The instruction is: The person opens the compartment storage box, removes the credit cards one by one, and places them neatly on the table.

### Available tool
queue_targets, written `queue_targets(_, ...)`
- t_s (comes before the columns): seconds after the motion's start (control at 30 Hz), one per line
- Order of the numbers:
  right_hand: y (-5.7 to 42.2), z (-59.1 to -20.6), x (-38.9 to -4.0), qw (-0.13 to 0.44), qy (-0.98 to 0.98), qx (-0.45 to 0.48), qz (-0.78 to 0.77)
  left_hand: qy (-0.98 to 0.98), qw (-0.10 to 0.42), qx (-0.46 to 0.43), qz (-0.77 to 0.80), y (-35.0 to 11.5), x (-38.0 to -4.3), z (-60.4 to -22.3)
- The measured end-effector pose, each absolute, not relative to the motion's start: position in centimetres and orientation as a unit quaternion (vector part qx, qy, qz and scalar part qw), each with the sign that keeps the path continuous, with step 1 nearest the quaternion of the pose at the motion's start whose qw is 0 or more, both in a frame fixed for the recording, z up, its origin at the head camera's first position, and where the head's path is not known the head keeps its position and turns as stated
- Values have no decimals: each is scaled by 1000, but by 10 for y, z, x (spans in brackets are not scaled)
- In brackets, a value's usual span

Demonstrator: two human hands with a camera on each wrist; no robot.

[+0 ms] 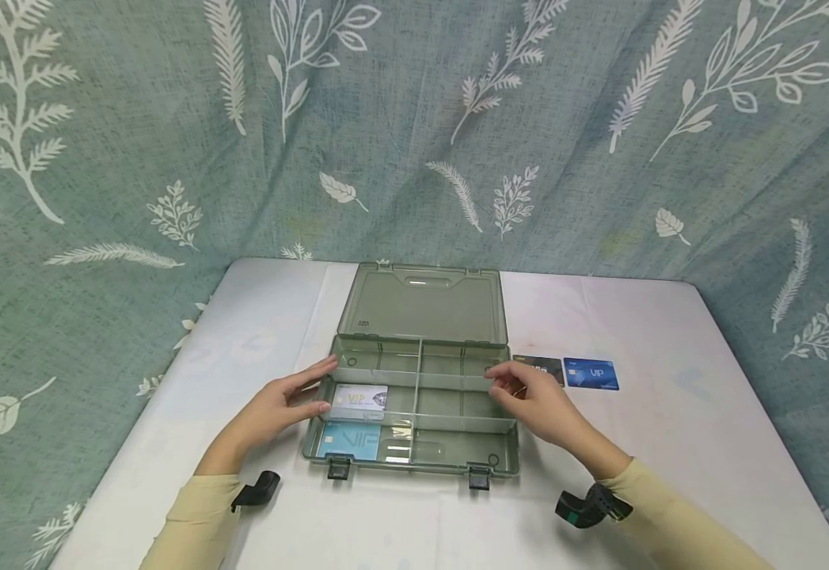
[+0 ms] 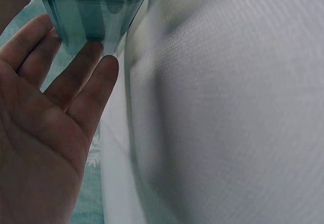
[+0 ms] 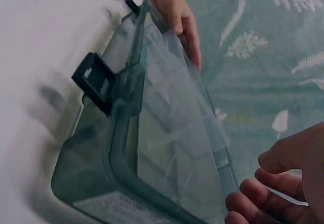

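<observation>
Left hand [image 1: 271,412]: fingers extended and relaxed, grasping nothing, the fingertips and thumb at the left wall of a translucent grey-green plastic divider case [image 1: 443,469]. Right hand [image 1: 544,402]: fingers loosely bent, likewise without a hold, at the case's right wall; whether it touches the wall cannot be told.

The case stands on the white-covered bench [image 1: 400,534], its lid [image 1: 424,305] opened back and two dark latches [image 1: 339,469] hanging at the front. Of its six compartments, the middle left holds a white card [image 1: 359,397] and the front left a light-blue card [image 1: 351,441]. Just beyond the right wall lie a black card [image 1: 548,364], partly covered by the hand, and a blue card [image 1: 591,374].

Progress, as judged here: about halfway, two cards inside and two outside, the lid not yet closed.

Legible writing: "VIP" on the white, light-blue and blue cards. The black card's lettering is partly hidden; a white label [image 3: 116,208] on the case's side cannot be read.
</observation>
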State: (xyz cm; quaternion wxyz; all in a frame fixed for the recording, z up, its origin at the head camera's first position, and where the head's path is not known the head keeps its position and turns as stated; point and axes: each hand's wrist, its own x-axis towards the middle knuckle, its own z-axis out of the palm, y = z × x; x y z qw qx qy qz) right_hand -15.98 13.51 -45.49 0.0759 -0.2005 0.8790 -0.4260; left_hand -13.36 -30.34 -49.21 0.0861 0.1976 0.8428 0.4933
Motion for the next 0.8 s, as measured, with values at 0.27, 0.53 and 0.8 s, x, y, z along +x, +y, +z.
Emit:
queue_targets(0.27, 119, -454, -158, 84, 872, -219, -430, 845, 84, 197, 490, -305, -135, -496)
queue_targets(0.53, 103, -453, -158, 84, 862, -235, -442, 844, 84, 199, 491, -305, -135, -494)
queue_targets(0.8, 88, -455, -165, 116, 841, -257, -461, 844, 85, 197, 492, -305, -134, -494)
